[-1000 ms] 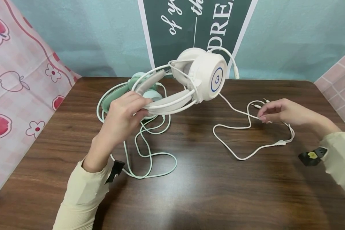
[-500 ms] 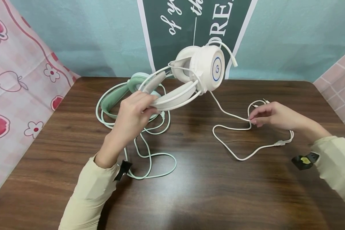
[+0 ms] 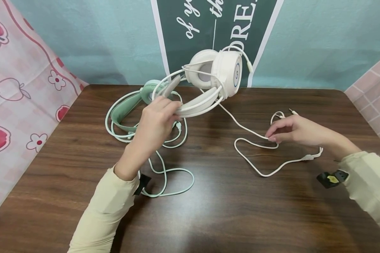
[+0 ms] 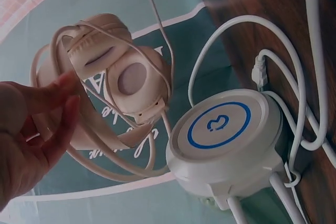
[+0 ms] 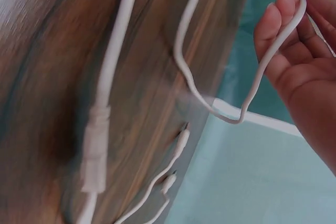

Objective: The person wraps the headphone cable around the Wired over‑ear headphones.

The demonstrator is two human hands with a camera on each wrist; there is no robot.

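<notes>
My left hand point(image 3: 159, 121) grips the headband of a white headset point(image 3: 206, 72), which it holds tilted above the table with the ear cups pointing away. A boom microphone point(image 3: 250, 66) sticks out from the right cup. In the left wrist view, thumb and fingertips pinch the band of the white headset point(image 4: 134, 80). At the right, my right hand point(image 3: 299, 130) pinches the white cable point(image 3: 240, 124) that runs down from this headset. The right wrist view shows the cable point(image 5: 252, 95) passing between thumb and fingers and sagging in a loop.
A green headset point(image 3: 123, 110) lies at the back left, its pale cable point(image 3: 177, 192) looped across the wooden table point(image 3: 240, 214). The white cable's splitter point(image 3: 308, 157) and two jack plugs point(image 5: 182, 139) lie around the right hand. A teal curtain point(image 3: 316, 42) hangs behind.
The left hand has moved right with the white headset, whose cups have turned further away. The right hand has slid left along the table, bringing the cable with it.
</notes>
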